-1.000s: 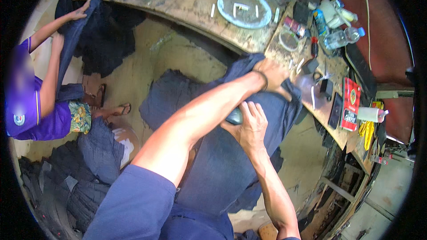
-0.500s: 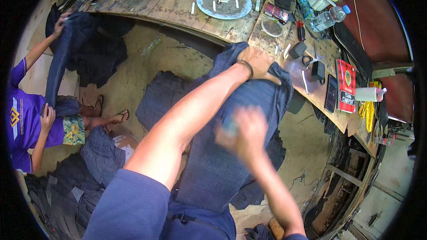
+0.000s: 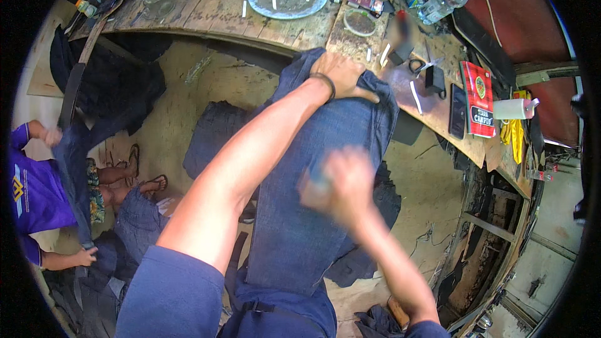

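A dark blue denim trouser leg (image 3: 285, 231) stretches away from my lap toward the edge of the workbench. At its far end my left hand (image 3: 341, 76) grips the bunched cloth, thumb extended along the denim. Over the middle of the leg is my right hand (image 3: 349, 178), smeared by motion, its fingers closed round a small bluish-grey and tan block (image 3: 318, 180). The blur hides what kind of block it is. It appears to be against the denim.
The wooden workbench (image 3: 206, 22) curves across the far side, bearing a round plate (image 3: 288, 6), scissors (image 3: 426, 62), a phone (image 3: 457, 111) and a water bottle (image 3: 446, 3). At left a co-worker in a purple shirt (image 3: 37, 191) handles dark denim. Denim pieces (image 3: 216, 138) lie on the floor.
The bench has shifted slightly up and left in view. My right hand stays blurred over the leg, still with the block. The co-worker's hands and denim have moved lower.
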`<state>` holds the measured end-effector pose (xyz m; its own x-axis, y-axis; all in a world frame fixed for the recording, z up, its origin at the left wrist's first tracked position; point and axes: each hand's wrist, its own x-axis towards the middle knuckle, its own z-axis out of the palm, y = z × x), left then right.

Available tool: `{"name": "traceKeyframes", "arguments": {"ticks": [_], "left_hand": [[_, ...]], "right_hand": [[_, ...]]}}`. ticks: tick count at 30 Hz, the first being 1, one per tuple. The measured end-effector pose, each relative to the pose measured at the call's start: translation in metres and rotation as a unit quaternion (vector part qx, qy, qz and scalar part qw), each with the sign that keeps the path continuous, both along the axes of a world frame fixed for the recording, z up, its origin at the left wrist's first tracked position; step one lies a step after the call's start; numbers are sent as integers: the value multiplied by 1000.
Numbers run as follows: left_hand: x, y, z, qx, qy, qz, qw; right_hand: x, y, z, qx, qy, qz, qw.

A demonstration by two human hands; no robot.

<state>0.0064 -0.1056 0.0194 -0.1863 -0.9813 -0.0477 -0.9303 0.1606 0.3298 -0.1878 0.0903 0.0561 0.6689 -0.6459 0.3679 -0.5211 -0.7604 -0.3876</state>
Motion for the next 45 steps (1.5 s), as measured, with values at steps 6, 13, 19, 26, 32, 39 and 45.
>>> {"name": "traceKeyframes", "arguments": {"ticks": [6, 13, 19, 26, 32, 39, 45], "left_hand": [[0, -7, -13, -54, -29, -4, 998], [-2, -4, -6, -47, -4, 4, 999], [3, -8, -12, -75, -15, -2, 997], [2, -9, -11, -70, -30, 4, 997], [-39, 30, -7, -229, -94, 41, 968], [-115, 177, -36, -247, 60, 153, 955], [-104, 364, -5, -199, 148, 34, 968]], "right_hand": [[-29, 101, -63, 116, 69, -176, 975], [14, 94, 63, 277, 128, 47, 951], [51, 16, -18, 49, 12, -86, 995], [-49, 304, 12, 372, 64, -105, 920], [-87, 321, 24, 595, -306, -434, 604], [-144, 504, -32, 526, -75, -469, 706], [-202, 581, -45, 499, 18, -561, 660]]}}
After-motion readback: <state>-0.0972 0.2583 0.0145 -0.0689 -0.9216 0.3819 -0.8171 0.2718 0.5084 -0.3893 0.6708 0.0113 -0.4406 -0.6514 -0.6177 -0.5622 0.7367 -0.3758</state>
